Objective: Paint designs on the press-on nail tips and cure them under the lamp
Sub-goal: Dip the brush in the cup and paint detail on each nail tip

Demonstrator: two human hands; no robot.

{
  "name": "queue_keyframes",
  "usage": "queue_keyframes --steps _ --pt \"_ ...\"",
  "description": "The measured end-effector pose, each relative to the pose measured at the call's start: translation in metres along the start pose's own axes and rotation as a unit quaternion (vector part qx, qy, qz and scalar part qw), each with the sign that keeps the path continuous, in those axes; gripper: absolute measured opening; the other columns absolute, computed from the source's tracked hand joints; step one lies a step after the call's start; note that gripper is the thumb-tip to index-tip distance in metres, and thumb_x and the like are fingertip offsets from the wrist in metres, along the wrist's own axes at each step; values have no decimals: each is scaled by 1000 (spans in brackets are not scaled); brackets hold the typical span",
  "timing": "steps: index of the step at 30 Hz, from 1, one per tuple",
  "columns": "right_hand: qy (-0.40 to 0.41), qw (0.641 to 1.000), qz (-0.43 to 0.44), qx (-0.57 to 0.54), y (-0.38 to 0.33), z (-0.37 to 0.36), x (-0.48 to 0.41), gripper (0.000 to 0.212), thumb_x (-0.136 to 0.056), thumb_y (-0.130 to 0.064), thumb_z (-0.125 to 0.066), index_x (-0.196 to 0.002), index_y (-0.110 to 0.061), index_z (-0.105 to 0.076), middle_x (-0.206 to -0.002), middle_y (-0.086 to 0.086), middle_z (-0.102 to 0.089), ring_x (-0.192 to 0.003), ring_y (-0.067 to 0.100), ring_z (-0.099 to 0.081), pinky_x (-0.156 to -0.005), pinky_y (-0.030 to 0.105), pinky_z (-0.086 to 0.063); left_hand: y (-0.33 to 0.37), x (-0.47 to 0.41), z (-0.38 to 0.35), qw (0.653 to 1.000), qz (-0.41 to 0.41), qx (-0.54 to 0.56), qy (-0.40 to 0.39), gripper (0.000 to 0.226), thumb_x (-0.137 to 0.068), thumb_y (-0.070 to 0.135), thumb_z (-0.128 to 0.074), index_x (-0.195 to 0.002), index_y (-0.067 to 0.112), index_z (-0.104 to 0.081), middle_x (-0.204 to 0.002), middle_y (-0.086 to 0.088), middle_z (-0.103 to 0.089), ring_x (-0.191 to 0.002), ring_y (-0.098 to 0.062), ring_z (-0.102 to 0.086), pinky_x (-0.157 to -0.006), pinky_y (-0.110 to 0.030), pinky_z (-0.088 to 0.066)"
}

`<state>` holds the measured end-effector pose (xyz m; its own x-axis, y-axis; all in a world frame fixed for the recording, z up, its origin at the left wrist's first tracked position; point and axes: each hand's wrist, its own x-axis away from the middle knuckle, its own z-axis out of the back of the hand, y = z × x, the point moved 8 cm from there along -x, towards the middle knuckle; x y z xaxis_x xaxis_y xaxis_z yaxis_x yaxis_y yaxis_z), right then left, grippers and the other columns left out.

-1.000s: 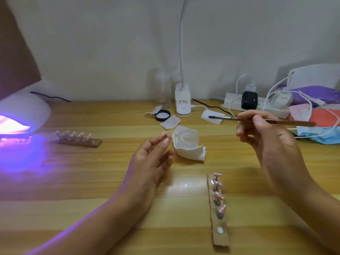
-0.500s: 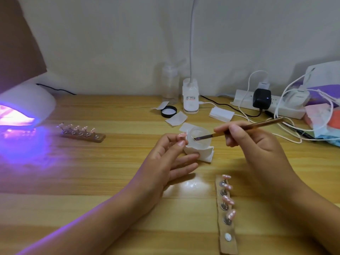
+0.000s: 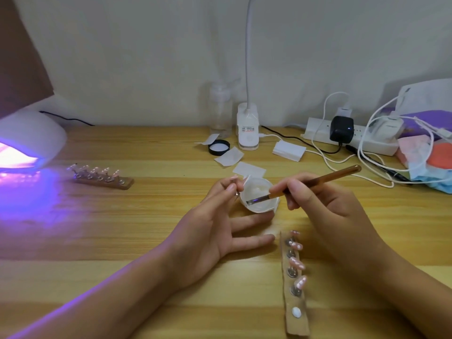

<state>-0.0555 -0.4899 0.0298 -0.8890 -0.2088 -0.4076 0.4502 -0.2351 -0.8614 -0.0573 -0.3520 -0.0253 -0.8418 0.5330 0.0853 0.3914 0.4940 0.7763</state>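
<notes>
A small pale press-on nail tip on a metal stud sits pinched between thumb and forefinger of the left hand, just left of a small white round cup at the middle of the light wooden table. The left hand's other fingers lie straight, pointing right, near the cup. The right hand curls its thumb and fingers round a thin brown-handled brush, whose dark tip dips into the cup.

Near and to the right, a brown cardboard strip carries four pink painted tips on metal studs, with one bare white pad at its near end. Far left, a second brown strip holds a row of tips, beside a white domed curing lamp glowing purple.

Along the far edge stand a clear plastic bottle, a white clip-on desk light, a black round lid, white paper squares, and a white power strip with a black adapter and white cables.
</notes>
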Motion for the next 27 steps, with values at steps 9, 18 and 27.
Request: queue_keyframes --steps 9,18,27 --pt "12 894 255 369 -31 -7 9 25 -97 -25 -51 -95 -13 -72 -85 -12 -62 -80 14 -59 -78 37 -38 1 1 0 1000 -11 -28 6 12 -93 29 -51 -98 19 -49 -124 4 -61 -120 -39 -59 -102 -54 -47" --pt "2 866 270 421 -32 -17 11 22 -95 -21 -51 -89 -14 -72 -84 -5 -65 -76 21 -61 -73 41 -39 -1 -2 1 999 -26 -40 4 9 -92 28 -54 -89 20 -57 -149 8 -44 -120 -37 -60 -103 -43 -48" --pt "-1 925 200 323 -27 -5 4 24 -92 -24 -48 -86 -16 -69 -80 -13 -62 -80 9 -58 -81 42 -39 -1 -1 -1 999 -28 -34 8 7 -89 27 -55 -90 20 -56 -129 6 -62 -120 -37 -59 -105 -45 -46"
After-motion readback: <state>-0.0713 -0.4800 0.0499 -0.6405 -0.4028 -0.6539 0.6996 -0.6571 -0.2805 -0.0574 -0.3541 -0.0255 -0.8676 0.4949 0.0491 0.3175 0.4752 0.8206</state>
